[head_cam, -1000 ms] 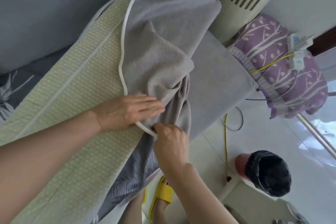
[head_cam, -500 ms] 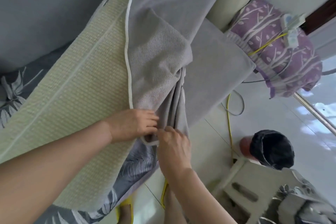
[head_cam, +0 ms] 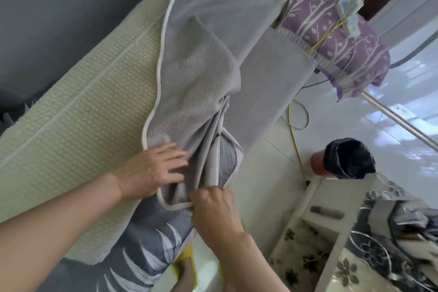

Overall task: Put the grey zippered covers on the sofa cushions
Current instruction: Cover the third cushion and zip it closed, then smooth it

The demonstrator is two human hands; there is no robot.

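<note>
Right hand (head_cam: pixel 215 206), fingers curled round the white-piped hem of the grey cover (head_cam: pixel 196 83); left hand (head_cam: pixel 151 170), fingers straight and spread flat on its fabric. The cover lies bunched over the far half of the sofa cushion (head_cam: pixel 83 125). Judged step: drawing the cover along the cushion, which next calls for an even pull towards the near end. No writing is legible.
</note>
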